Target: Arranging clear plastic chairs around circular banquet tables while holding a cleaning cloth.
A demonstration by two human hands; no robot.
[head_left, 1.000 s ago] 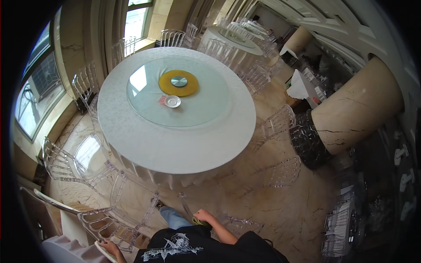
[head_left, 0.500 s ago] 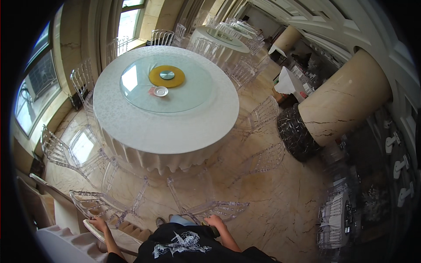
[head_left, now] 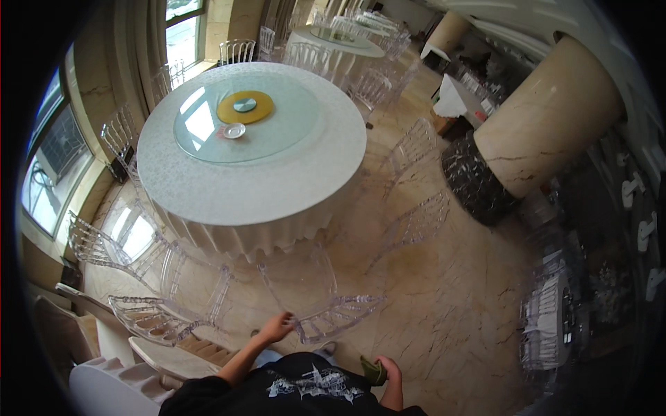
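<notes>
My left hand (head_left: pixel 277 326) is at the left end of a clear plastic chair's (head_left: pixel 340 319) spindled back, its fingers curled round the edge. This chair faces the round table, its seat towards the hanging cloth. Low at my right side, my right hand (head_left: pixel 390 367) is closed on a bunched dark green cloth (head_left: pixel 373 371). Ahead stands the big round table with a white tablecloth (head_left: pixel 250 197). On it rests a glass turntable (head_left: pixel 291 132) with a gold disc (head_left: pixel 262 109) at its middle and a small white dish (head_left: pixel 234 130) near that.
Another clear chair (head_left: pixel 146 319) is close on my left, and more ring the table. Pale chair backs (head_left: pixel 159 357) and a white-covered table (head_left: pixel 104 388) lie at lower left. A thick marble column (head_left: pixel 541 132) rises at right; windows (head_left: pixel 55 166) line the left.
My left hand has left the pale chair back at lower left and moved right to the clear chair. My right hand has come off that chair and dropped to my side with the cloth.
</notes>
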